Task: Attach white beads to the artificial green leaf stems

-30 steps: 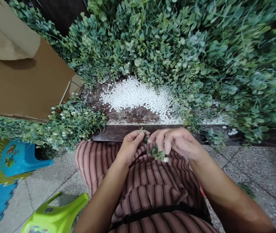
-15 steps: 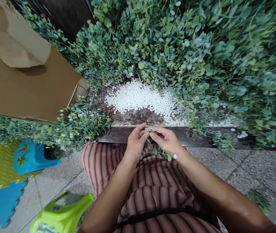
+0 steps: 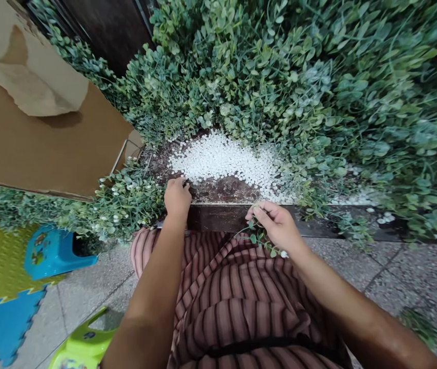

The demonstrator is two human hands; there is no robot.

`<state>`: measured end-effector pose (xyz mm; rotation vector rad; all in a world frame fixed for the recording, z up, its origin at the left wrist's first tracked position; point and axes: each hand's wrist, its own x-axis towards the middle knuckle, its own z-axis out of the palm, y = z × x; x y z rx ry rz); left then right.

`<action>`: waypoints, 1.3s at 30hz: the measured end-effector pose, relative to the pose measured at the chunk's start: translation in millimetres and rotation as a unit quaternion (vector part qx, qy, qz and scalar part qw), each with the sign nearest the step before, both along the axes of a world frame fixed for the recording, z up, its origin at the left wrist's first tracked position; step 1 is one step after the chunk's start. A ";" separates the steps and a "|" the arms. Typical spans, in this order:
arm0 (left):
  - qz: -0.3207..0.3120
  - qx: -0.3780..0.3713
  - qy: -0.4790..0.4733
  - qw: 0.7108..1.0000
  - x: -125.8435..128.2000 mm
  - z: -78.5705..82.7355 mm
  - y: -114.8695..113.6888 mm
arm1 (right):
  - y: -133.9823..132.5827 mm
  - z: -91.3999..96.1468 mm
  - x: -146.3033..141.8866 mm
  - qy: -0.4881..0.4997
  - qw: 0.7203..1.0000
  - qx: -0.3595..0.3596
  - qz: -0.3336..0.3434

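My right hand point(image 3: 274, 223) pinches a sprig of artificial greenery point(image 3: 258, 238) between thumb and fingers. Its small green leaves hang below the hand, with a white bead-like tip beside the wrist. My left hand point(image 3: 178, 197) is at the near left edge of a spread of small white beads point(image 3: 226, 156) on a dark wooden table point(image 3: 222, 192). Its fingers are curled, and a small dark thing shows at the fingertips, too small to make out. Just left of it lies a clump of greenery tipped with white beads point(image 3: 126, 205).
A large heap of artificial greenery point(image 3: 260, 77) covers the back and right of the table. An open cardboard box point(image 3: 49, 148) stands at the left. On the floor are a blue stool point(image 3: 49, 253), a green stool point(image 3: 87, 343) and foam mats point(image 3: 6, 318).
My hands were together over the sprig and are now apart. The left moved left and forward to the beads' edge; the right moved slightly right, keeping the sprig.
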<state>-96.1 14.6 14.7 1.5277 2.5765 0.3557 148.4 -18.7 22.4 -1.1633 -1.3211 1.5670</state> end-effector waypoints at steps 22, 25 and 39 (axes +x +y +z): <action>-0.058 -0.009 -0.042 0.997 22.4 -1.8 15.9 | -7.5 -7.1 -5.0 -0.017 0.999 -0.018 0.039; -0.062 -0.002 -0.059 0.996 21.7 -1.3 14.8 | -7.4 -7.4 -5.3 -0.012 0.999 -0.020 0.036; -0.035 0.067 -0.600 0.796 80.2 19.5 -35.3 | -3.1 -8.0 -12.1 -0.028 0.998 0.043 0.047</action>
